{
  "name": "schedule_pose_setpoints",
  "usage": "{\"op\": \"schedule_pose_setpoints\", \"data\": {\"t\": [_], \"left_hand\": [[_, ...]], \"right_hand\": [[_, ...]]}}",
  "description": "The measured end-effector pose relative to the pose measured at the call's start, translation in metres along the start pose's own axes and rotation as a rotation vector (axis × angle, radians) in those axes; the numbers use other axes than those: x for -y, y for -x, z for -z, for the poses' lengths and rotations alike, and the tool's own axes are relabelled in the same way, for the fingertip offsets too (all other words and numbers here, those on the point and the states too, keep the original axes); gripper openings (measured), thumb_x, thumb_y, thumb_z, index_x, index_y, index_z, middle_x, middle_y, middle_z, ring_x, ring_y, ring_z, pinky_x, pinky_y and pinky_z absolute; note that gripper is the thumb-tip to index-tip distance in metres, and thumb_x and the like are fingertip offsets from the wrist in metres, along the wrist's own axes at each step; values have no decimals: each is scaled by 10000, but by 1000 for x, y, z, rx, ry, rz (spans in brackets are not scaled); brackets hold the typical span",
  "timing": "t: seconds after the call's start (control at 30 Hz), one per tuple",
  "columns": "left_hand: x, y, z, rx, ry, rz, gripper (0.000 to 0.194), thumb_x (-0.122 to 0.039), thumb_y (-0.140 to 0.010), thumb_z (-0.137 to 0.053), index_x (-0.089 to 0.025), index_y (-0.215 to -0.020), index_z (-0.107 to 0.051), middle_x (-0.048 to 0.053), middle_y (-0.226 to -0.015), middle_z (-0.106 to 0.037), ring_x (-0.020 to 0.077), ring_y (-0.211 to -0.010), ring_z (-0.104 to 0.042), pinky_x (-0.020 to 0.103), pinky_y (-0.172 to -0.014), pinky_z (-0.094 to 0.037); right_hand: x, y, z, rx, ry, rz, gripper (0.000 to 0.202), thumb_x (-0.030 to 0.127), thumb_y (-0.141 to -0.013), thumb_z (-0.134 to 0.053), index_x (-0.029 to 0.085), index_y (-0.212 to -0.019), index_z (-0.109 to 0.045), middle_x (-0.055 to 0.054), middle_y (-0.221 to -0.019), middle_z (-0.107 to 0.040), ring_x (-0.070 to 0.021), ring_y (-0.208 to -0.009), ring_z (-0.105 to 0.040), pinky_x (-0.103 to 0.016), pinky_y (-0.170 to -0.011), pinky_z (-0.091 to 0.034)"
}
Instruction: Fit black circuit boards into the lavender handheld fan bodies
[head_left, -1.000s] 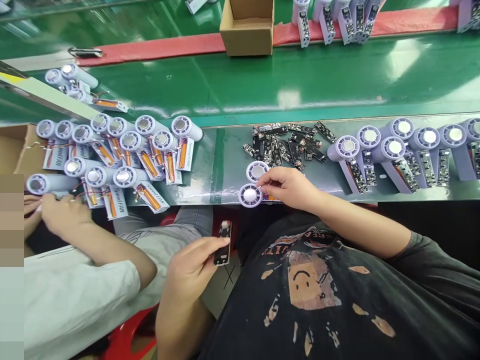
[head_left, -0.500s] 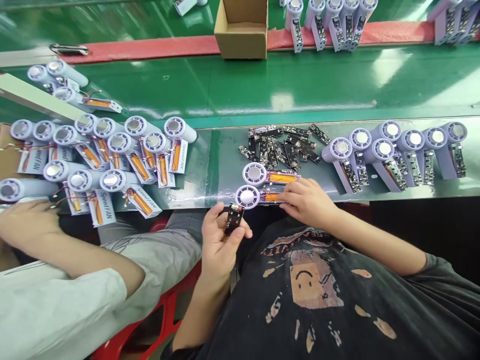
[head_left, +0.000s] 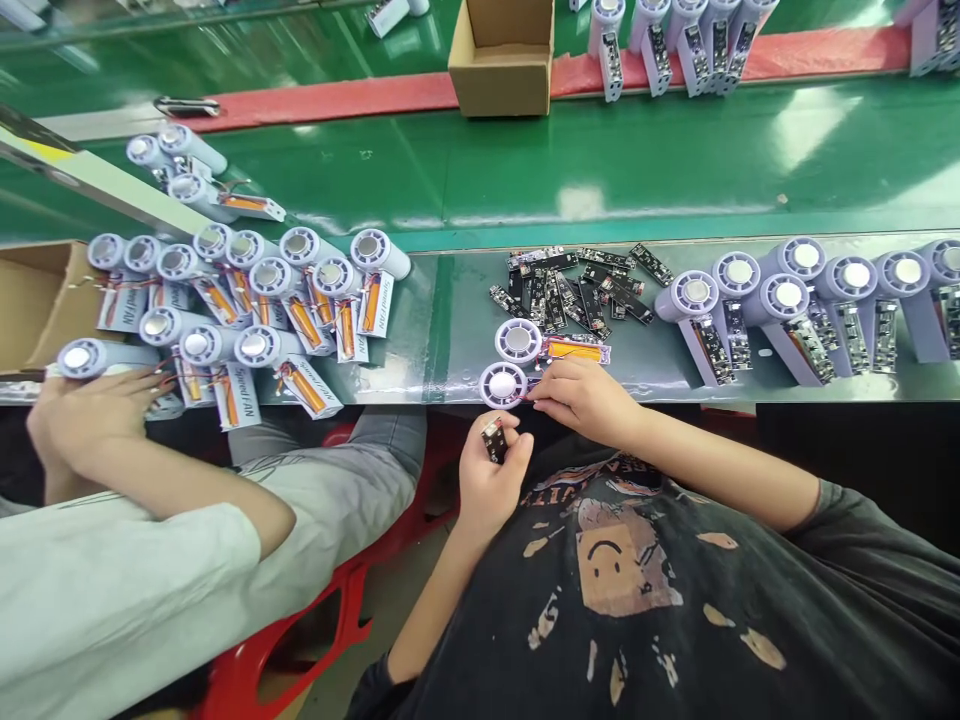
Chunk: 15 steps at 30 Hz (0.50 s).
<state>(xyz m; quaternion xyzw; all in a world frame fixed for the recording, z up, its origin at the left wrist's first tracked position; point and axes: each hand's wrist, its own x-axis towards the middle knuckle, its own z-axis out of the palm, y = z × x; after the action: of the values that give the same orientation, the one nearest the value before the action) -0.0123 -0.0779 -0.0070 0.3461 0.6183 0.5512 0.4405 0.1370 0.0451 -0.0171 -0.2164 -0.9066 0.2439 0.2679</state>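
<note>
In my left hand (head_left: 487,482) is a small black circuit board (head_left: 494,440), held upright between thumb and curled fingers just below the table edge. My right hand (head_left: 583,400) is closed at the near handheld fan (head_left: 502,385), its fingertips pinched on the thin red wires (head_left: 532,391) beside the round head. That fan's handle is mostly hidden behind my right hand. Just beyond lies a second lilac fan (head_left: 517,341), its handle open with an orange battery (head_left: 576,350) showing. A loose pile of black circuit boards (head_left: 555,298) lies behind both fans.
Several fans with boards fitted (head_left: 787,295) stand to the right. Many fans with exposed batteries (head_left: 304,325) cover the left, where a co-worker's hands (head_left: 97,415) work. A cardboard box (head_left: 501,88) sits on the red strip (head_left: 337,100) across the green surface.
My left hand has moved right, closer to the near fan, with the board still in it. My right fingers have shifted from the battery toward the wires by the fan head. The view has turned slightly left.
</note>
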Motion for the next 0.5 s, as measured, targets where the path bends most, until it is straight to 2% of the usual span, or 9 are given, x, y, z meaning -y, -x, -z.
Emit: {"op": "schedule_pose_setpoints", "data": {"t": [0.1,0.2,0.33,0.5], "left_hand": [[5,-6,-8,-22,-239,-57,154,-298,-804,-676,-193,-905,-625,-11,-735,-650,124,-644,-619,262,-672,-511],[7,-11,-15,-29,-321,-83,178,-328,-833,-638,-180,-932,-648,36,-804,-721,171,-750,-689,300,-756,-541],[7,-13,-22,-44,-353,-109,207,-347,-863,-601,-169,-954,-653,43,-774,-744,180,-728,-706,297,-729,-552],[-3,-15,-25,-29,-440,-118,214,-372,-854,-598,-173,-854,-675,16,-688,-719,161,-649,-672,264,-662,-530]], "right_hand": [[-4,3,-1,-22,42,42,254,313,-987,-517,170,-974,-726,-81,-879,-695,-199,-818,-609,-340,-749,-472],[-7,7,-1,-100,53,70,291,341,-998,-497,172,-943,-727,-73,-850,-697,-188,-794,-605,-330,-738,-463],[-10,10,-3,-181,68,68,271,347,-991,-520,183,-933,-727,-56,-840,-698,-177,-794,-606,-320,-740,-442],[-8,12,-4,-143,148,93,264,334,-1007,-494,216,-965,-726,-32,-821,-693,-171,-783,-559,-332,-735,-373]]}}
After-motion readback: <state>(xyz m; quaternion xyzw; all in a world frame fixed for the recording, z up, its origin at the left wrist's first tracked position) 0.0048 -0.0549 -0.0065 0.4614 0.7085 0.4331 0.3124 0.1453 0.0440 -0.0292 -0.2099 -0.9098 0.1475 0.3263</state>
